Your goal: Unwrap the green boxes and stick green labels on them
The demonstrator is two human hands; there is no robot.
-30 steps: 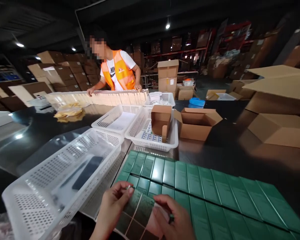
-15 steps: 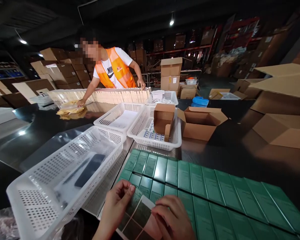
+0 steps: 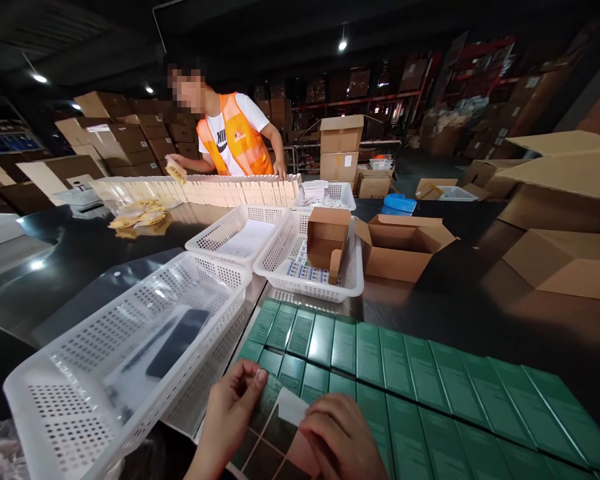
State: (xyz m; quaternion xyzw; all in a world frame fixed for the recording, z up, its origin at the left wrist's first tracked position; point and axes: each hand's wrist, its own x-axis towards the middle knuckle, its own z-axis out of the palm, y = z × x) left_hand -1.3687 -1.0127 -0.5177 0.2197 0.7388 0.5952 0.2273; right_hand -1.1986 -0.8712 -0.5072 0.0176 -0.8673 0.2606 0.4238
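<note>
At the bottom edge my left hand (image 3: 229, 417) pinches the left side of a glossy sheet of stickers (image 3: 273, 440) between thumb and fingers. My right hand (image 3: 341, 439) rests on the sheet's right side, fingertips at a pale corner that is lifted from it. The sheet lies over the near end of two rows of flat green boxes (image 3: 395, 380) laid side by side on the dark table (image 3: 480, 300).
A long white perforated basket (image 3: 105, 373) stands to my left, two more baskets (image 3: 280, 250) and open cardboard boxes (image 3: 400, 243) beyond. Across the table a person in an orange vest (image 3: 237, 140) stands behind a row of pale boxes (image 3: 205, 190). Cartons stack around.
My hands stay on the sticker sheet, and the pale corner has lifted further. The person opposite has straightened and raised a small yellowish item from the pile on the table.
</note>
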